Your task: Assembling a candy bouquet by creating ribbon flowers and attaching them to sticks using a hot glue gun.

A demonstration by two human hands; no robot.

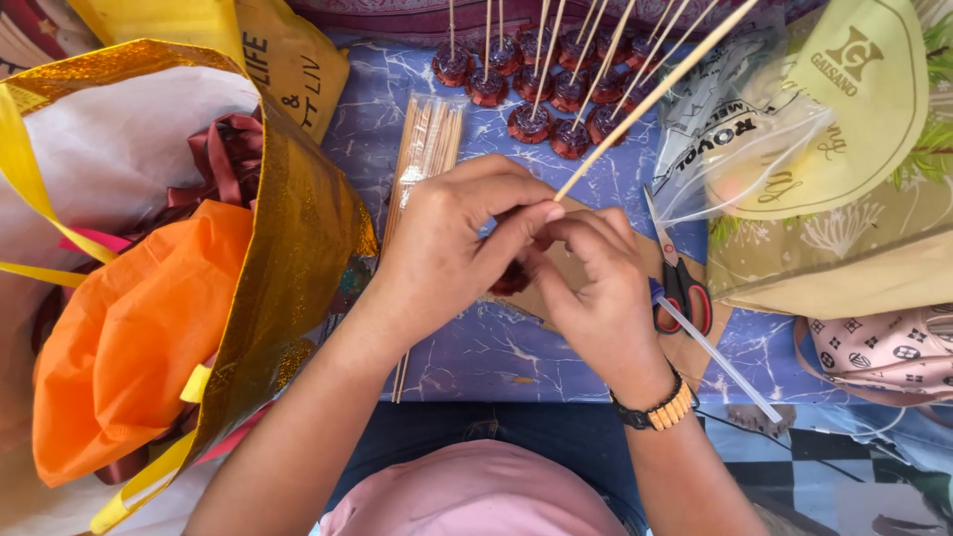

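Wooden skewer (pixel 655 94) pinched in left hand (pixel 452 248) and right hand (pixel 596 288); orange bundle (pixel 129 337) inside gold bag (pixel 298 228).

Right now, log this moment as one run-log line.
left hand: pinches wooden skewer | right hand: holds dark red ribbon piece at skewer's end | nearby: scissors, finished skewered pieces

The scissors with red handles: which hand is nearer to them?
The right hand. The scissors lie on the table just beside its outer edge, close to it. The left hand is farther away, on the other side of the right hand.
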